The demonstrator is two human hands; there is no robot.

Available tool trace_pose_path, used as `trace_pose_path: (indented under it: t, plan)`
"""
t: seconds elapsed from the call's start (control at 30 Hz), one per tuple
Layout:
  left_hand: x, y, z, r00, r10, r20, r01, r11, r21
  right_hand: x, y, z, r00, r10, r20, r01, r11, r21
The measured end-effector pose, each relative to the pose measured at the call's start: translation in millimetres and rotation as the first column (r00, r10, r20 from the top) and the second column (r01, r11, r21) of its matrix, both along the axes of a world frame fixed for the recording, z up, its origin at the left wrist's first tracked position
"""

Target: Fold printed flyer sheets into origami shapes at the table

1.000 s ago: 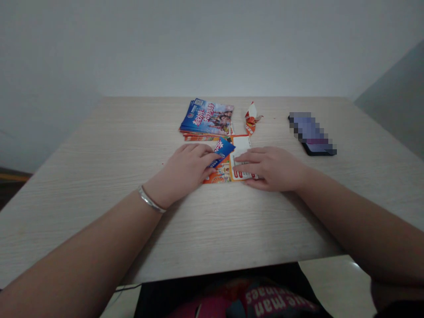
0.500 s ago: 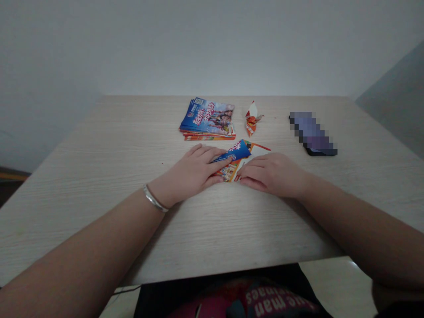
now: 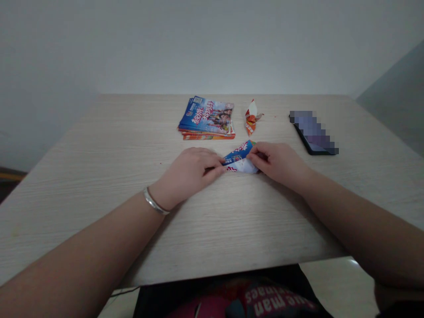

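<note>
A small folded leaflet, blue, white and red, lies on the wooden table between my two hands. My left hand, with a silver bracelet on its wrist, pinches the leaflet's left end, fingers closed. On the right end my right hand is closed too, thumb and fingers pressing the fold. The paper is now a narrow strip tilted up to the right.
A stack of blue and orange leaflets lies farther back. Beside it stands a small folded paper figure. A dark phone rests at the right. The table's near edge runs just above my lap.
The leaflet lay flat and wider under my spread fingers. Both hands have folded it into a narrow strip and now pinch its two ends.
</note>
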State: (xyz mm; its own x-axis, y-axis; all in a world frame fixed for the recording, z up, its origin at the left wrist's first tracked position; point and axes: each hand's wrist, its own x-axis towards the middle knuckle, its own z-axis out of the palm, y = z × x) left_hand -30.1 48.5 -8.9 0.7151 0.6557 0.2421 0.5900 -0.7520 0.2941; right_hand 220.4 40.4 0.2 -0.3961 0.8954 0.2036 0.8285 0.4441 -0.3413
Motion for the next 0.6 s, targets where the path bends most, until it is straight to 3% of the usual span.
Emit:
trace_pose_path:
  t: [0.13,0.27,0.4,0.6]
  plan:
    - [1,-1,-3.1,0.996,0.068,0.058,-0.063,0.995,-0.079,-4,-2,0.3,0.995,-0.025,0.097,0.023,0.999,0.024]
    - [3,-3,-4.7,0.993,0.114,0.043,-0.11,0.989,-0.096,-10,0,-2.9,0.987,0.117,0.114,-0.137,0.974,0.182]
    - [5,-4,-4.2,0.988,0.156,0.008,-0.155,0.986,-0.067,-16,2,-6.9,0.988,0.136,0.068,-0.142,0.985,0.098]
    - [3,-3,-3.9,0.991,-0.086,-0.099,0.09,0.995,0.033,-5,2,-4.2,0.99,0.065,0.128,-0.07,0.997,0.033]
